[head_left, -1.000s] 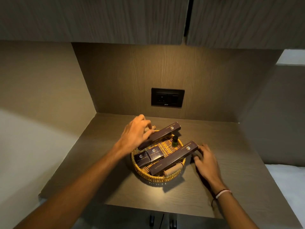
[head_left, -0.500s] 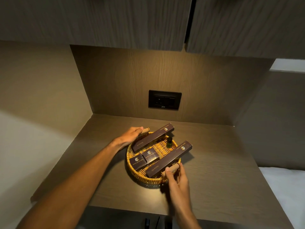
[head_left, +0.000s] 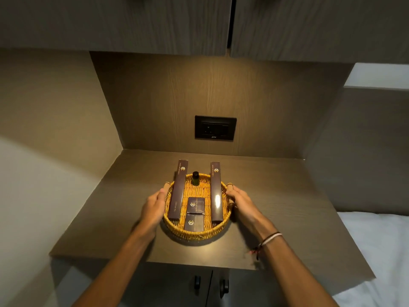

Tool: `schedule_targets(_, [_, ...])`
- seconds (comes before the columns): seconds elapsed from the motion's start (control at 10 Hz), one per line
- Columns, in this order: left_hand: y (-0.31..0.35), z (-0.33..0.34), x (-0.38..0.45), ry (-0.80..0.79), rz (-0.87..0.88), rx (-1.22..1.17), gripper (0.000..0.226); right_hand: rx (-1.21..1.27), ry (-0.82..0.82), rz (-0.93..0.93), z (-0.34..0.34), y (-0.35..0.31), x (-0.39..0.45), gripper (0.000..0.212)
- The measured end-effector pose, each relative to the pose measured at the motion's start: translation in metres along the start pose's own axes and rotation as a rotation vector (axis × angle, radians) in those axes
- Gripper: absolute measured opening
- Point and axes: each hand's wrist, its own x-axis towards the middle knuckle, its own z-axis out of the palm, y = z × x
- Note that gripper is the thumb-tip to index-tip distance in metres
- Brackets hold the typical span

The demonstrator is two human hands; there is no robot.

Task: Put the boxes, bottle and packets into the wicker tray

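A round wicker tray [head_left: 194, 235] sits on the brown counter. Inside it, two long dark boxes lean over the far rim: one on the left [head_left: 178, 189], one on the right [head_left: 216, 191]. A small dark bottle [head_left: 195, 178] stands upright between them at the back. Two small square packets lie in the front middle, one [head_left: 195, 205] behind the other [head_left: 193, 222]. My left hand [head_left: 155, 207] holds the tray's left side and my right hand [head_left: 240, 201] holds its right side near the handle [head_left: 230, 186].
The counter [head_left: 276, 207] sits in a wooden niche with a black wall socket [head_left: 215, 128] on the back panel and cabinets overhead. White bedding [head_left: 376, 251] lies to the right. Cupboard doors with dark handles [head_left: 224, 285] are below the counter's front edge.
The tray has been turned so the long boxes now point straight away from me. My hands have shifted from its back and front to its left and right sides.
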Motion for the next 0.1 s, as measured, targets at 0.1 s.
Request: schedule_targets(0.1, [-0.0114,0.0185,-0.0170,0.006,-0.010,0.015,0.048,-0.012,0.008,-0.012,-0.0145,0.0106,0.0007,0.026])
